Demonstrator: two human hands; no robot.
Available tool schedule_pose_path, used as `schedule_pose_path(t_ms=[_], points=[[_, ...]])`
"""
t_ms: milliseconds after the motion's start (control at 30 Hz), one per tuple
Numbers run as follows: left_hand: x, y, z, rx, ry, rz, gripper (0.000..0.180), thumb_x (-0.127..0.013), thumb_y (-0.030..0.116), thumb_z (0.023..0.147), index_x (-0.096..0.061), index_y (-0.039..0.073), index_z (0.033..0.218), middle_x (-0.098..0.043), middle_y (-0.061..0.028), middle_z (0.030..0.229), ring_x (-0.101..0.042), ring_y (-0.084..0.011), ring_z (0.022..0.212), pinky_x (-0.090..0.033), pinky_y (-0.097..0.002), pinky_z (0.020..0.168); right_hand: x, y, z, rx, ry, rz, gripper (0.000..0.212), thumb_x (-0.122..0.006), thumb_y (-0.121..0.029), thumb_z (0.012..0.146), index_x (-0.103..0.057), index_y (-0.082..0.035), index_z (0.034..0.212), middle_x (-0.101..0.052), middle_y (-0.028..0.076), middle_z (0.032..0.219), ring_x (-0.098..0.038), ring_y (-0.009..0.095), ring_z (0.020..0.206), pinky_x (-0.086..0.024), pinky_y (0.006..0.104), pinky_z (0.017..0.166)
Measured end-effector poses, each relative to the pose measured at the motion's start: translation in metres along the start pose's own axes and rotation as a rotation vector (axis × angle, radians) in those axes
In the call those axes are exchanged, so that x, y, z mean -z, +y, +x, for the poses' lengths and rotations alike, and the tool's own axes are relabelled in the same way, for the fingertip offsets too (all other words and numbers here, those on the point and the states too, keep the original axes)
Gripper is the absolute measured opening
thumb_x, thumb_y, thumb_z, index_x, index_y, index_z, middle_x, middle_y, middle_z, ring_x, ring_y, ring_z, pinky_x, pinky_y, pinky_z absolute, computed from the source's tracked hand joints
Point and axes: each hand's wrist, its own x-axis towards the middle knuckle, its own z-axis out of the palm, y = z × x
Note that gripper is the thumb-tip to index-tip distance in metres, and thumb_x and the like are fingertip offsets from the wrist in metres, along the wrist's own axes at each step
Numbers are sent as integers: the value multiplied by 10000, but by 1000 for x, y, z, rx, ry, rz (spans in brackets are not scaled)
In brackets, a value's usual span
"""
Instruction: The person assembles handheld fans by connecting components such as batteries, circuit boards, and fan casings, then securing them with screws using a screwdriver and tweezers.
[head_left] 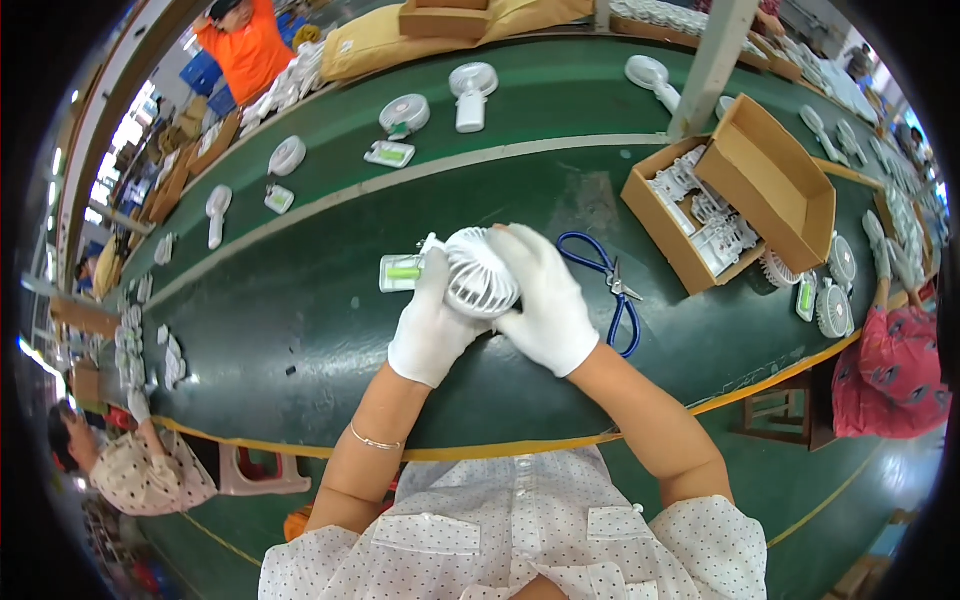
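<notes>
Both my hands wear white gloves and hold the round white slatted head of a small fan [480,282] over the green table. My left hand [437,325] is closed around its left and lower side. My right hand [545,300] wraps its right side, with the fingers over the top edge. Left of the fan head sticks out a white part with a green battery [404,272]; its link to the head is partly hidden by my left fingers. Just right of my right hand lie blue-handled scissors [616,284], their handles spread apart.
An open cardboard box [680,245] holding white plastic parts stands at the right, more fan parts [835,305] beside it. Beyond a pale divider, a green belt carries several fans [472,95]. Co-workers sit at left [150,470] and right [892,370]; one in orange [245,50] is across.
</notes>
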Motion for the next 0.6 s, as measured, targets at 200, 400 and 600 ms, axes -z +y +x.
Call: schedule_pose_path(t_ms=[200,400,600], points=[[2,9,-14,-662,393,1467,531,-697,210,912,-509,-1,1362,-566,-181,1277,-606,-312,1122,-480,-406,992,16,8,13,-630,-20,967,414,-648,-259,952,-568,8,1258,-663,83,1110,-643,142,914,-531,309,739],[16,-6,-1,-632,339,1741,826,-787,136,753,-377,21,1461,-458,-219,1416,-473,-385,1311,-402,-419,1104,10,8,0,-611,-271,1455,525,-634,-432,951,-566,31,1189,-657,127,1012,-643,210,760,-523,324,647],[10,6,-5,-216,175,1512,652,-748,115,793,-486,67,1389,-626,-159,1207,-606,-313,1148,-478,-367,994,15,14,1,-580,-306,1596,740,-693,-526,878,-477,-28,1381,-664,125,1161,-686,223,861,-539,319,539]])
